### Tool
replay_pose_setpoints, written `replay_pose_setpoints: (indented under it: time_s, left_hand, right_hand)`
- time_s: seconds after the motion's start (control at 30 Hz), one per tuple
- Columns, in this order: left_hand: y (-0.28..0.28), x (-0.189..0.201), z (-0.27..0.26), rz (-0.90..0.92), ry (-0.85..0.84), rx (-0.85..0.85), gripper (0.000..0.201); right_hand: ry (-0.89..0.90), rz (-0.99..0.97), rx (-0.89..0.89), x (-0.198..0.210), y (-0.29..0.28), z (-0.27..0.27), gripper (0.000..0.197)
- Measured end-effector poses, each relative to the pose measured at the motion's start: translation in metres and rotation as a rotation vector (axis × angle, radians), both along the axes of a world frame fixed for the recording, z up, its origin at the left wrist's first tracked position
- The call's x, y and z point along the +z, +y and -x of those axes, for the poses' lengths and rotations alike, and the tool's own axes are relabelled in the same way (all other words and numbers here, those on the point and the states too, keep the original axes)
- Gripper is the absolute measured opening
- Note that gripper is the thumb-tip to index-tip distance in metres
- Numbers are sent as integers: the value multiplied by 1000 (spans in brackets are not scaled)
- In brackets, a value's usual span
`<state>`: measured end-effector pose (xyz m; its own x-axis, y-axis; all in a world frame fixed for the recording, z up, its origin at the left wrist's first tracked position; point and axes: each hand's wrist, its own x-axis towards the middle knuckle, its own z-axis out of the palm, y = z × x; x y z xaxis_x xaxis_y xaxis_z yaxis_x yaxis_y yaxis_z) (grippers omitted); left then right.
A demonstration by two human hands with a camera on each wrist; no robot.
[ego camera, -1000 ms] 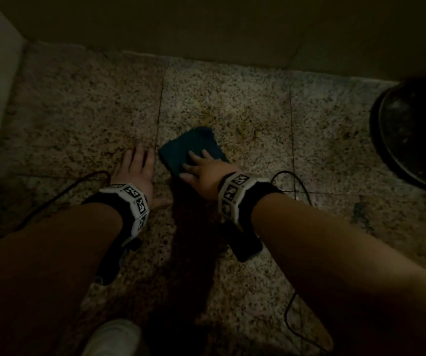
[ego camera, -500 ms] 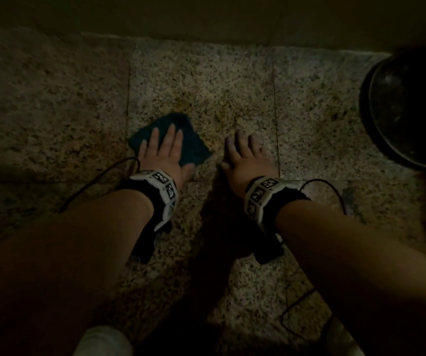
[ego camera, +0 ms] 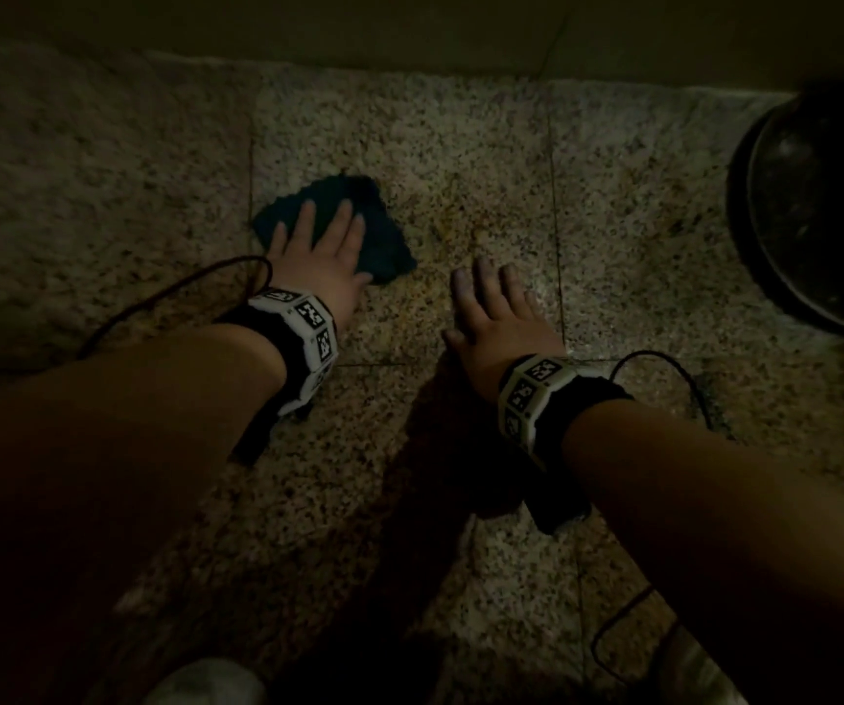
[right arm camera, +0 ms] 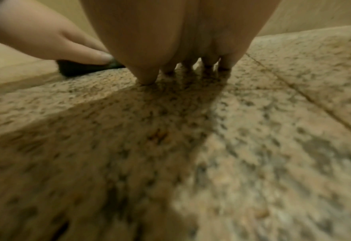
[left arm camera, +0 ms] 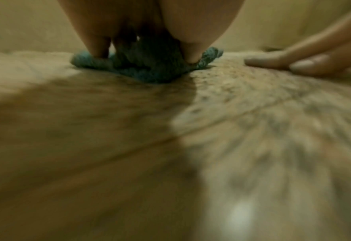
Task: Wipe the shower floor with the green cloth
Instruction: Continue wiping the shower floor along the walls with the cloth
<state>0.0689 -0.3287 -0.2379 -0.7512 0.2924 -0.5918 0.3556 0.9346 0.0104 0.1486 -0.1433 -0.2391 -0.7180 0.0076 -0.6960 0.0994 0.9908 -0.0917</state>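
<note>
Head view: left hand (ego camera: 321,256) flat, fingers spread, pressing green cloth (ego camera: 384,236) onto shower floor (ego camera: 435,145) at 11 o'clock; right hand (ego camera: 499,323) splayed on bare tile, just beside cloth; dark basin (ego camera: 816,206) at 2 o'clock

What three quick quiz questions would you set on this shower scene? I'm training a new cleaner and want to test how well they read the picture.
1. True or false: the right hand is pressing on the green cloth.
2. Which hand has its fingers spread flat over the cloth? A) the left hand B) the right hand C) both
3. Fill in: the dark round basin stands at the far ____ edge of the speckled floor in the head view.

Key: 1 false, it lies flat on bare floor beside the cloth; 2 A; 3 right.
</note>
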Motion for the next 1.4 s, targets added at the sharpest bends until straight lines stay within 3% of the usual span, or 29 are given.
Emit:
replay_pose_setpoints:
  time_s: [0.17, 0.3, 0.37, 0.6, 0.8, 0.93, 1.2, 1.4]
  left_hand:
    - [-40, 6, -32, 140, -60, -178, 62]
    - [-67, 12, -69, 166, -126, -212, 62]
    - [-73, 10, -74, 156, -135, -199, 62]
    - [-79, 1, -56, 94, -120, -208, 60]
    - [-58, -1, -4, -1, -52, -33, 57]
    - [-50, -4, 15, -23, -59, -5, 58]
    - [-54, 0, 9, -26, -56, -39, 58]
    - [-85, -1, -33, 11, -81, -92, 58]
  right_hand:
    - [-75, -35, -24, 12, -8, 8, 65]
    - [-178, -143, -8, 30, -24, 24, 81]
    - [-165, -136, 35, 37, -35, 32, 78]
    - [-167, -86, 21, 22, -61, 39, 73]
    - [-179, -31, 4, 14, -52, 36, 78]
    - [-184, -15, 2, 15, -51, 37, 82]
    - [-195, -28, -7, 20, -54, 37, 81]
    - [-191, -124, -33, 24, -71, 39, 77]
